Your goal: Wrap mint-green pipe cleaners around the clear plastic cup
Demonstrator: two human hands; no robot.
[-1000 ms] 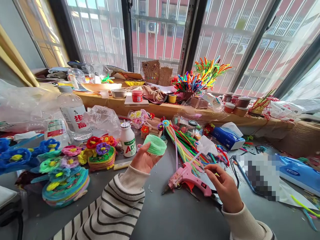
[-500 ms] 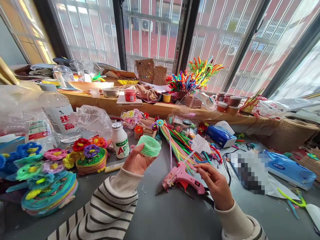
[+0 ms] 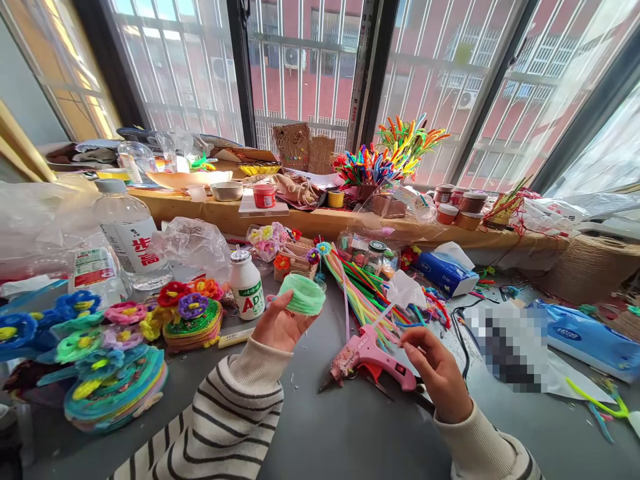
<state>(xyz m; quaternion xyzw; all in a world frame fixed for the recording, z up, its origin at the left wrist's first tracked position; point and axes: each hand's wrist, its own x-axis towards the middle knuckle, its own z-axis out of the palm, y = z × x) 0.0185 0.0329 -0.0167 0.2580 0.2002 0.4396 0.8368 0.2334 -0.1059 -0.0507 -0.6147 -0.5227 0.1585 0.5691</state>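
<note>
Barred windows rise behind the grey table. Left of the pink glue gun, my left hand pinches a green cup between thumb and fingers; its contents are hidden. Right of the glue gun, my right hand has thumb and fingertips close together; I cannot tell whether they pinch anything. Well beyond the glue gun, pipe cleaners fill a pot; to the glue gun's left stands a white bottle.

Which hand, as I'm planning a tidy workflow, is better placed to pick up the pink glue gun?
Probably the right hand: it is beside the grip end of the pink glue gun, though I can't tell whether it pinches anything. The left hand holds the light green ring.
</note>
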